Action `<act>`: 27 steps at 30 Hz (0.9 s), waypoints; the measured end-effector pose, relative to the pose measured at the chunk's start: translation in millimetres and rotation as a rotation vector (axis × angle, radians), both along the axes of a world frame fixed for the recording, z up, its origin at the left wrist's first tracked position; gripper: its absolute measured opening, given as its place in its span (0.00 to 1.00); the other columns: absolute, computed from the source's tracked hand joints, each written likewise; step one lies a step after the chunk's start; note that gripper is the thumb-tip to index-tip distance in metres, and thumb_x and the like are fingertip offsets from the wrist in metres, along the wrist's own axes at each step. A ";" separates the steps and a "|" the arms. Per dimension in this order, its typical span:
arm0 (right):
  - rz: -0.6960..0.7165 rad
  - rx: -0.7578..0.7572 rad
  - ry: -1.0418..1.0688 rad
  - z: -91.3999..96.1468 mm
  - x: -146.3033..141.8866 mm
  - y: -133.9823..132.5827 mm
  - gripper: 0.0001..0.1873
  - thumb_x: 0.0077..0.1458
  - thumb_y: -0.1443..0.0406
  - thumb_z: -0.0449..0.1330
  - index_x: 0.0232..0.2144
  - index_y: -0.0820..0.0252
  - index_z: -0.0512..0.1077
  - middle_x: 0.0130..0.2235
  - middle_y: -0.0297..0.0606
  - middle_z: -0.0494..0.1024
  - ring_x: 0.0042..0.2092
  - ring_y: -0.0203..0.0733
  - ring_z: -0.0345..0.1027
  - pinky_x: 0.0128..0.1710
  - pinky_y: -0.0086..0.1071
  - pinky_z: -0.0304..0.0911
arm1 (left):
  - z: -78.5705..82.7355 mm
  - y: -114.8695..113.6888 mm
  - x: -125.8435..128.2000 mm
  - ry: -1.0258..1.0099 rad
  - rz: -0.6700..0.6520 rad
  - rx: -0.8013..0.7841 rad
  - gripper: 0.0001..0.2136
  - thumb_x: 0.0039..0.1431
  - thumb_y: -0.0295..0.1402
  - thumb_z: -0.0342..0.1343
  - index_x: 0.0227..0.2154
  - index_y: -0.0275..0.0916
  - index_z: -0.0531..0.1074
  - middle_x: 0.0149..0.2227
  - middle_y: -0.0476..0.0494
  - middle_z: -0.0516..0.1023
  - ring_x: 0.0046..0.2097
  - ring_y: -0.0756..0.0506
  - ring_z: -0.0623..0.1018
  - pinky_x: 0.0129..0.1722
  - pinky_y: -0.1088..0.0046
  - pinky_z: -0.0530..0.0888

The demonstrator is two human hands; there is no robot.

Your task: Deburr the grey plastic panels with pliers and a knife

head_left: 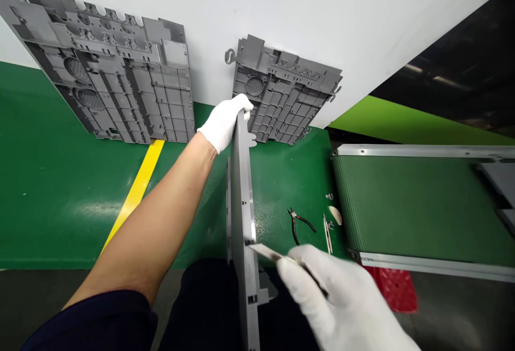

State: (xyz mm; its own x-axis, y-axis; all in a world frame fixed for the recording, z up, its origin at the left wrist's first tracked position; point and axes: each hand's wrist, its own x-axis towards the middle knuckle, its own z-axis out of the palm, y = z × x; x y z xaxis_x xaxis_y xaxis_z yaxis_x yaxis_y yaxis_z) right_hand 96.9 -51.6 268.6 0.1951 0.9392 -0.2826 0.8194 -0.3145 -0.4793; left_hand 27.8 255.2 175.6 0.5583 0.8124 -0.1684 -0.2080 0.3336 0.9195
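Grey moulded plastic panel (pixel 242 217) stands on edge, its top clenched in the white-gloved left grip (pixel 225 123), a hold that keeps the long edge turned toward the right grip (pixel 333 292). That gloved grip pinches a flat metal blade (pixel 267 253), its tip against the panel's face near the edge. Beyond the left grip, two similar panels (pixel 281 88) lie on a white surface (pixel 362 29); right of it, pliers (pixel 300 225) sit on the green floor (pixel 281 168) near a conveyor belt (pixel 418 211).

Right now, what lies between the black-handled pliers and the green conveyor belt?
The head view shows, between the pliers and belt, a metal strip, a pale crescent piece and small grey parts.
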 end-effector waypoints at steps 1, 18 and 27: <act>-0.052 -0.075 0.035 -1.6 -3.2 5.2 0.22 0.59 0.48 0.56 0.22 0.54 0.64 0.20 0.28 0.70 0.22 0.33 0.61 0.22 0.26 0.54 | 0.4 -0.2 0.3 -0.004 -0.006 0.003 0.13 0.52 0.35 0.55 0.20 0.39 0.58 0.18 0.53 0.56 0.19 0.54 0.58 0.21 0.75 0.60; 0.148 0.210 0.184 -20.2 55.6 156.0 0.26 0.65 0.46 0.44 0.26 0.56 0.64 0.25 0.29 0.66 0.28 0.36 0.59 0.29 0.29 0.54 | 11.7 3.5 -11.7 0.086 -0.121 0.154 0.15 0.54 0.39 0.53 0.16 0.40 0.64 0.17 0.50 0.63 0.22 0.48 0.64 0.24 0.70 0.64; 0.286 0.160 -0.386 -3.5 51.7 204.9 0.28 0.66 0.46 0.40 0.34 0.53 0.73 0.30 0.33 0.77 0.31 0.39 0.67 0.30 0.30 0.54 | 30.0 2.8 -18.6 0.149 -0.169 0.163 0.16 0.58 0.36 0.52 0.16 0.39 0.65 0.23 0.47 0.67 0.28 0.48 0.66 0.32 0.71 0.66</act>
State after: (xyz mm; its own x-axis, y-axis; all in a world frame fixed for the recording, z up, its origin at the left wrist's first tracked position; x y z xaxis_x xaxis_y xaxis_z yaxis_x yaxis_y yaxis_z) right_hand 148.7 153.3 265.2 -0.0145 0.9959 -0.0891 0.9890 0.0011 -0.1481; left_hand 9.2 258.0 205.5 0.6672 0.7328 -0.1339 -0.0200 0.1974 0.9801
